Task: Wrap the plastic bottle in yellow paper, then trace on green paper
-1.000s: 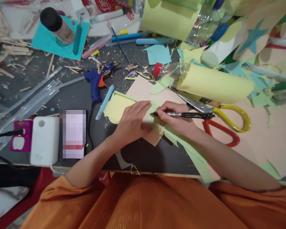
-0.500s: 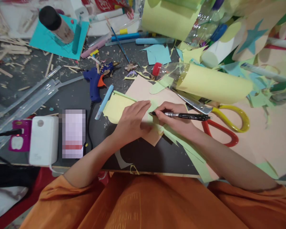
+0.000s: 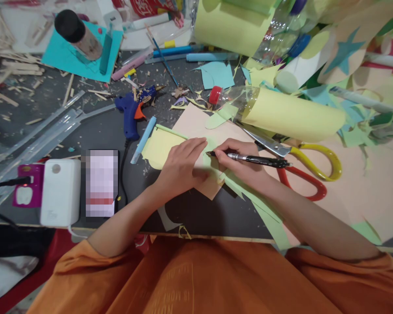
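A black pen (image 3: 258,159) is gripped in my right hand (image 3: 239,161), its tip touching or just over a pale green piece of paper (image 3: 211,147). My left hand (image 3: 181,163) lies on the papers with its fingers stretched out, pressing beside the green piece. Under both hands is a light pink sheet (image 3: 191,117). A yellow piece of paper (image 3: 160,146) pokes out left of my left hand. Scissors (image 3: 308,163) with yellow and red handles lie right of my right hand. Beyond them rests a clear bottle wrapped in yellow paper (image 3: 298,112).
A blue glue gun (image 3: 130,111), a light blue marker (image 3: 143,139), a phone (image 3: 101,183) and a white charger block (image 3: 59,192) lie at left. Clear glue sticks (image 3: 49,139) and wood splinters spread further left. Markers, bottles and paper scraps crowd the back. The table's edge (image 3: 209,237) runs near my body.
The pen tip has shifted very slightly and the pen's back end has dipped a little. My left hand stays in place.
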Motion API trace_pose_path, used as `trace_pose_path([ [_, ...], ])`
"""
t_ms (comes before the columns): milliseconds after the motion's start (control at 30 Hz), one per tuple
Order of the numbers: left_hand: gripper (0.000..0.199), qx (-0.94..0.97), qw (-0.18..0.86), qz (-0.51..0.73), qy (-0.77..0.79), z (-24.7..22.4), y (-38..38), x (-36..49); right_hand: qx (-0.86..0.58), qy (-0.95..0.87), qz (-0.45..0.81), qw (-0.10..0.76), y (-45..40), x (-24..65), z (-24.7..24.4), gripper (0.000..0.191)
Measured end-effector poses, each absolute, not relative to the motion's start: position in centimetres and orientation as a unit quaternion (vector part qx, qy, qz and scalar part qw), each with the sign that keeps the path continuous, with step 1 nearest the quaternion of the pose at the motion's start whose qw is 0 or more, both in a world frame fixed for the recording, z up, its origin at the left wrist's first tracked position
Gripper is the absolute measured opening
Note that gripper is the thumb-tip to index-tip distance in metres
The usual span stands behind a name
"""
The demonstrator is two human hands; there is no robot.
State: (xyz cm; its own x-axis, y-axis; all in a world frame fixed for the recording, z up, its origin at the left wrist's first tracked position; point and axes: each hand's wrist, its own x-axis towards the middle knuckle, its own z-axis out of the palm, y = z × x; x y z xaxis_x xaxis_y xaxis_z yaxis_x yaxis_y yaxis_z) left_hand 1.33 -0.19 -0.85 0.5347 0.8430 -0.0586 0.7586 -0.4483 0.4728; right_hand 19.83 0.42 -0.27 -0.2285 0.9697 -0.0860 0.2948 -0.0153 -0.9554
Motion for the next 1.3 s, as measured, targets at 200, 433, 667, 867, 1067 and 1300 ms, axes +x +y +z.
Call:
trace_pose_path([
  [200, 0.065, 0.849, 0.223, 0.099, 0.469, -1.03, -0.18, 1.27, -0.52, -0.621, 0.467, 0.354, 0.43, 19.82, -0.3, 0.016],
  [433, 0.065, 0.85, 0.222, 0.097, 0.468, -0.98, -0.13, 1.22, -0.53, -0.62, 0.457, 0.356, 0.34, 19.69, -0.19, 0.018],
  [667, 0.064, 0.852, 0.216, 0.08, 0.47, -0.73, -0.2, 1.22, -0.546, -0.56, 0.48, 0.397, 0.6, 20.03, -0.56, 0.017],
  [867, 0.062, 0.856, 0.203, 0.061, 0.472, -0.46, -0.22, 1.21, -0.507, -0.582, 0.52, 0.365, 0.83, 20.06, -0.6, 0.016],
  [1067, 0.064, 0.855, 0.212, 0.062, 0.47, -0.36, -0.07, 1.19, -0.494, -0.617, 0.512, 0.335, 0.8, 19.71, -0.42, 0.02],
  [1300, 0.063, 0.854, 0.21, 0.057, 0.473, -0.5, -0.08, 1.19, -0.488, -0.622, 0.52, 0.324, 0.81, 19.88, -0.45, 0.021],
])
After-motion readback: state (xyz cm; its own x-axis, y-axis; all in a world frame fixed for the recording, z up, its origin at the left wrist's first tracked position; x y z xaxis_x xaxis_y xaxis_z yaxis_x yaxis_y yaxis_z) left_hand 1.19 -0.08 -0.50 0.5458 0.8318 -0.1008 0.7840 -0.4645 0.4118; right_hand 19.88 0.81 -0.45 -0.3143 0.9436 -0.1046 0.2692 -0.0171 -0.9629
